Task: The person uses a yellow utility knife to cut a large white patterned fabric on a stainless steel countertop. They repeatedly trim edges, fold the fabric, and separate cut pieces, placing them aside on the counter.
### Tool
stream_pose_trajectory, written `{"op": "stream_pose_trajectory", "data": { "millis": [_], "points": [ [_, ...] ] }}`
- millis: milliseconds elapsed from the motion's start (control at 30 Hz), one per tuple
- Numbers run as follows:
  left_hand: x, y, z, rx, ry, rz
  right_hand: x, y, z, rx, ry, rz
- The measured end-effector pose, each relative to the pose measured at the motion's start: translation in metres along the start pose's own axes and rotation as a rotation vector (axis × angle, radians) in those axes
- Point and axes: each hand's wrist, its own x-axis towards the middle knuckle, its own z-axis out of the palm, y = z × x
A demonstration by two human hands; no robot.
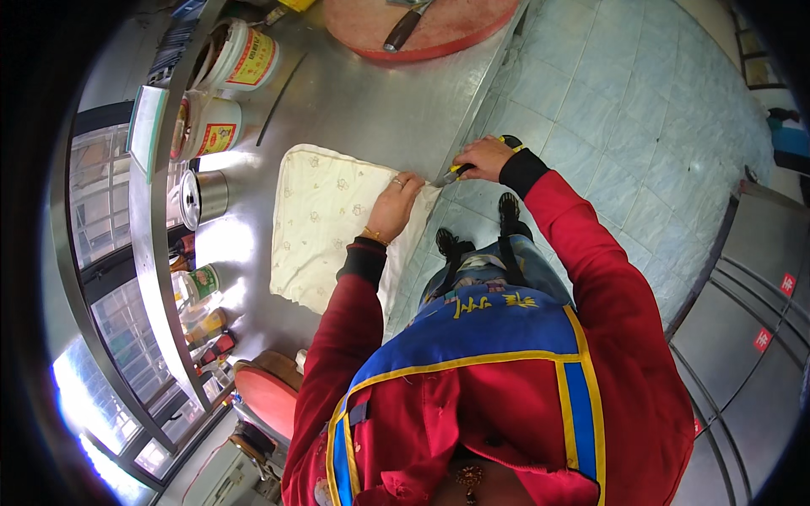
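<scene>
A cream cloth (323,215) with a faint printed pattern lies spread on the stainless-steel counter, its near side hanging over the edge. My left hand (395,205) presses on it and grips it close to the corner at the counter's edge. In my right hand (486,158) is a yellow-and-black hand tool (457,171) that looks like a utility knife. Its grey metal front end meets the cloth's corner, just beyond my left fingertips. The hand covers most of the handle, and whether the tip cuts into the fabric cannot be made out.
A red round chopping board (430,31) bearing a dark-handled knife (405,28) sits farther along the steel counter (354,107). Labelled white tubs (253,57), a steel canister (205,193) and several bottles line the window side. Another red board (266,392) is at lower left.
</scene>
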Motion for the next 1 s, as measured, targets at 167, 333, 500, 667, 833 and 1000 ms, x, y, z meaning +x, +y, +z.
{"op": "stream_pose_trajectory", "data": {
  "millis": [167, 333, 500, 667, 833, 1000],
  "points": [
    [0.006, -0.005, 0.005, 0.077, -0.013, -0.037, -0.001, 0.004, 0.009, 0.013, 0.011, -0.015],
    [0.014, -0.014, 0.013, 0.069, -0.054, -0.002, -0.001, 0.007, 0.024, 0.006, 0.119, -0.065],
    [0.013, -0.019, 0.017, 0.106, -0.086, -0.010, -0.005, 0.017, 0.031, -0.028, 0.097, -0.115],
    [0.015, -0.017, 0.015, 0.127, -0.117, -0.023, -0.003, 0.016, 0.038, 0.060, 0.112, -0.133],
    [0.015, -0.012, 0.012, 0.148, -0.140, -0.005, -0.003, 0.014, 0.044, 0.103, 0.151, -0.141],
    [0.019, -0.009, 0.008, 0.208, -0.192, -0.010, -0.006, 0.016, 0.041, 0.097, 0.197, -0.141]
  ]
}}
